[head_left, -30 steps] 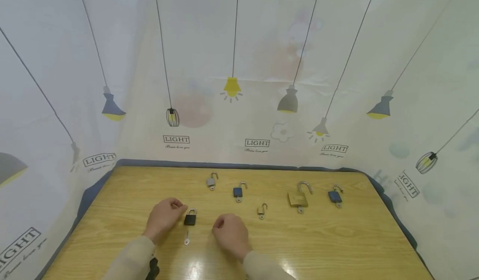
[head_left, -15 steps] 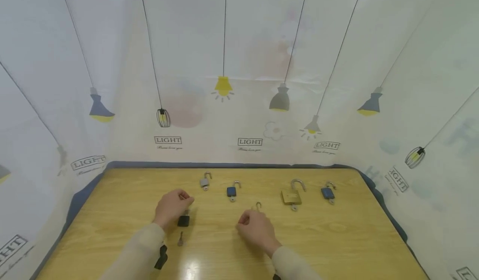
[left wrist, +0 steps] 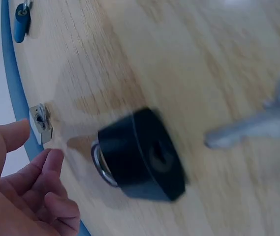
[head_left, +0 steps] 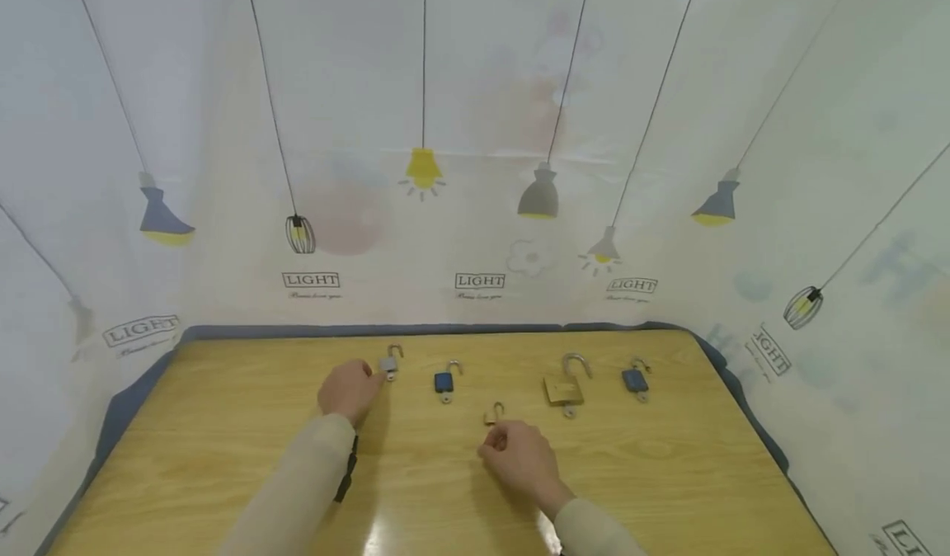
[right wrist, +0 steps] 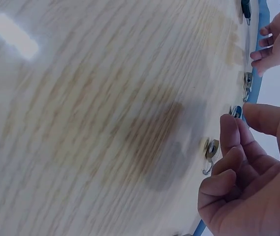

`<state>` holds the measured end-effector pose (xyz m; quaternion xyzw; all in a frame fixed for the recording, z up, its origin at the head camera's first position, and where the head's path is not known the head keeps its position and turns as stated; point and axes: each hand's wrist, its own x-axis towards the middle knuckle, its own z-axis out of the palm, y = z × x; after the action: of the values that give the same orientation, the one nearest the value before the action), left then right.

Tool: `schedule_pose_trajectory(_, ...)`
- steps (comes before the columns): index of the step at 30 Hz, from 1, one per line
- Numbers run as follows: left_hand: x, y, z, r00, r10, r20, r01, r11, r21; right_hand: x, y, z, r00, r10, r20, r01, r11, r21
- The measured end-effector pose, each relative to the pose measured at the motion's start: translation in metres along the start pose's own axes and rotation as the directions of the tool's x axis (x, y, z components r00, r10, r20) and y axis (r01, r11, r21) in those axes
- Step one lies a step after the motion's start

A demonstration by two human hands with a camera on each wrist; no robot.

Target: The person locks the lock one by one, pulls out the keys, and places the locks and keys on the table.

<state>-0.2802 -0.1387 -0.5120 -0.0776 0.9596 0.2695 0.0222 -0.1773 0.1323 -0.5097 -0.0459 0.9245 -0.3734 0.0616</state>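
My left hand (head_left: 350, 391) reaches over the table, fingertips right beside a grey padlock (head_left: 388, 364) whose shackle is open and which has a key in its base. Thumb and index finger are apart, with nothing between them in the left wrist view. A black padlock (left wrist: 140, 157) with its shackle closed and a loose key (left wrist: 263, 118) lie under the left forearm, hidden in the head view. My right hand (head_left: 523, 461) hovers with loosely bent fingers, holding nothing, just in front of a small brass padlock (head_left: 490, 418), partly covering it.
A blue padlock (head_left: 444, 383) lies between the hands, farther back. On the right are a large brass padlock (head_left: 563, 391) and another blue padlock (head_left: 634, 380), all with open shackles and keys in. The wooden table (head_left: 668, 473) meets a printed sheet (head_left: 386, 292) behind.
My left hand has moved forward from the black padlock to the grey one. The right hand has moved right, to the small brass padlock. The head view has shifted slightly right.
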Motion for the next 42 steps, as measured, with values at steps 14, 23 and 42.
schedule_pose_trajectory(14,0.029,0.024,0.029,0.99,-0.072,-0.12,0.099,0.965,0.243,-0.001,0.004,-0.005,1.0,0.002,-0.017,-0.002,1.0,0.025)
schedule_pose_trajectory(23,0.021,0.031,0.019,0.996,-0.082,-0.022,0.085,0.967,0.238,0.0,0.001,-0.004,1.0,0.015,-0.018,-0.014,0.999,0.036)
schedule_pose_trajectory(42,0.003,0.028,0.008,0.99,-0.093,0.103,0.099,0.994,-0.053,-0.008,0.002,-0.004,1.0,0.012,-0.001,-0.012,0.998,0.061)
